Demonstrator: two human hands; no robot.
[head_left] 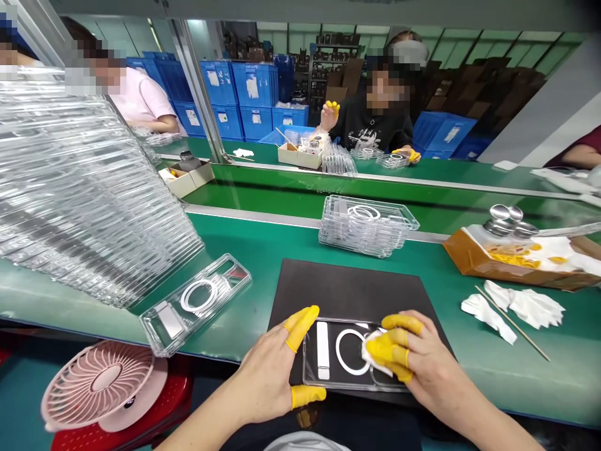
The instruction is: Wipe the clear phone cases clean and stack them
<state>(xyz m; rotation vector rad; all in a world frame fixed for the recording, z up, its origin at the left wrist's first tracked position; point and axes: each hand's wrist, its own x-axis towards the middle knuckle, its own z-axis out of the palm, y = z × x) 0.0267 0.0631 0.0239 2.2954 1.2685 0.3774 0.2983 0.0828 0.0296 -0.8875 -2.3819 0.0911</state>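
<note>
A clear phone case (pixel 323 376) with a white ring and a white bar lies flat on a black mat (pixel 347 282). My left hand (pixel 270 369), in yellow finger cots, steadies its left end, thumb at the near edge and fingers at the far edge. With bunched fingers, also in yellow cots, my right hand (pixel 417 351) presses a white wipe (pixel 370 360) onto the case just right of the ring. Most of the wipe is hidden under the fingers. Another clear case (pixel 195 304) rests at the left, near the table edge.
Tall stacks of clear cases (pixel 84 194) rise at the left; a smaller stack (pixel 366 228) stands behind the mat. Rightward are crumpled wipes (pixel 530 304), a thin stick (pixel 516 326) and a cardboard box (pixel 469 254). A pink fan (pixel 106 382) sits below. A co-worker (pixel 375 119) sits opposite.
</note>
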